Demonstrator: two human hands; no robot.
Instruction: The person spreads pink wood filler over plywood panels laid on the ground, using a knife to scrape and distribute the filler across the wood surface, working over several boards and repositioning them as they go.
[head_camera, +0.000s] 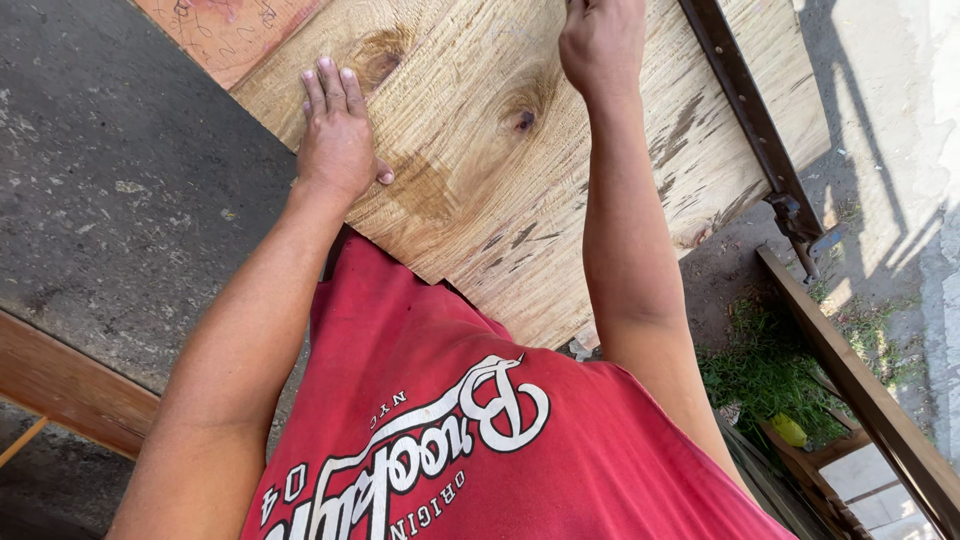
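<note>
A wide pale wooden board (480, 190) with dark knots and rough saw marks lies in front of me, its near edge against my red shirt. My left hand (337, 135) rests flat on the board near its left edge, fingers together and pointing away. My right hand (601, 40) presses down on the board farther up, near the top of the view; its fingers are partly cut off by the frame. Neither hand holds anything.
A dark metal bar with a clamp (765, 130) runs along the board's right side. Brown wooden beams (860, 380) stand at the lower right above grass (760, 370). A dark rough surface (120, 200) lies to the left, with a wooden rail (70, 390) below it.
</note>
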